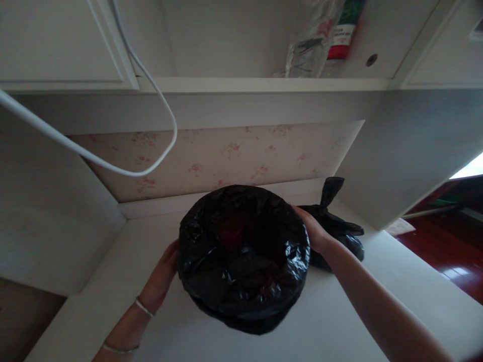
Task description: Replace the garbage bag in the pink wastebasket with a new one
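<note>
A white floor (339, 327) runs to a flowered wall. Between both palms sits a bin lined with a black bag (243, 256): left hand (162, 274) and right hand (315, 229) press its sides. Just beyond the right hand lies a knotted black bag (337, 226).

A pale bench (339, 322) fills the lower part of the view, set into a corner against a wall papered with small flowers. On it stands a round bin lined with a black plastic bag (243, 256), near the middle. Just beside it to the right, toward the back, lies a tied black bag (335, 226), knot upward. Whether the two touch is hard to tell in the dim light.
</note>
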`<act>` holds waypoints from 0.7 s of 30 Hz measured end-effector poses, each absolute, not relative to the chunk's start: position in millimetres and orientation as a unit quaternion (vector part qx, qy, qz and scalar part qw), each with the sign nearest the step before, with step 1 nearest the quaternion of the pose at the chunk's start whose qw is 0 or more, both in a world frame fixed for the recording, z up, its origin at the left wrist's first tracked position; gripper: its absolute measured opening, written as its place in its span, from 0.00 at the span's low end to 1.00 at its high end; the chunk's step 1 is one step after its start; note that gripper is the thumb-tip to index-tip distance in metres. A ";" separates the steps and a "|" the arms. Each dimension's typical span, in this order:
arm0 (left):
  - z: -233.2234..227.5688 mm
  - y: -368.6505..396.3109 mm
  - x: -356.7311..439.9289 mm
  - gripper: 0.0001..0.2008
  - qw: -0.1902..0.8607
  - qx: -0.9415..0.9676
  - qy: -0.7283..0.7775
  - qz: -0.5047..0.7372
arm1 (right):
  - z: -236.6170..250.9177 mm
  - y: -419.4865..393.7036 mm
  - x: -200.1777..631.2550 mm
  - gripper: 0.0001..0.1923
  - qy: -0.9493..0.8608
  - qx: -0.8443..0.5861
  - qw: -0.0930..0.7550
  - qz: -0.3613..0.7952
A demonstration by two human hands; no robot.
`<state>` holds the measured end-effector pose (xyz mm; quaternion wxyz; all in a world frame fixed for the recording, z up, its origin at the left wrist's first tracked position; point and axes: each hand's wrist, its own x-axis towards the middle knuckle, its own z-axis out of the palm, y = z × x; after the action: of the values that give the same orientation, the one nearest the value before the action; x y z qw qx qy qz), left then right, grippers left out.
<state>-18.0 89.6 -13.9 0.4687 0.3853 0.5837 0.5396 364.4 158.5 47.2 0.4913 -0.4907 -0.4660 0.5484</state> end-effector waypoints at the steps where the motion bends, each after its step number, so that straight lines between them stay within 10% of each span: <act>1: -1.4 82.8 -26.4 0.29 0.415 0.407 0.614 0.534 | 53.8 159.1 369.1 0.19 -0.467 -0.497 0.506 0.527; 5: 63.8 42.0 -36.3 0.12 0.094 0.592 0.624 0.502 | 85.2 157.1 377.5 0.20 -0.500 -0.528 0.513 0.456; 10: 112.9 15.5 10.4 0.28 -0.081 0.906 0.340 0.240 | 100.8 153.7 365.9 0.27 -0.675 -0.562 0.354 0.322; 14: 106.5 32.1 30.1 0.07 -0.018 0.919 0.328 0.217 | 100.9 151.6 360.5 0.28 -0.726 -0.583 0.281 0.233; 21: 116.0 37.2 -3.2 0.07 0.049 0.933 0.315 0.167 | 112.4 137.8 366.5 0.29 -0.743 -0.588 0.212 0.237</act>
<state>-3.2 37.2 116.0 0.0492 0.9328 0.3155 0.1673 366.5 137.8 112.4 0.2123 -0.5882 -0.7434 0.2374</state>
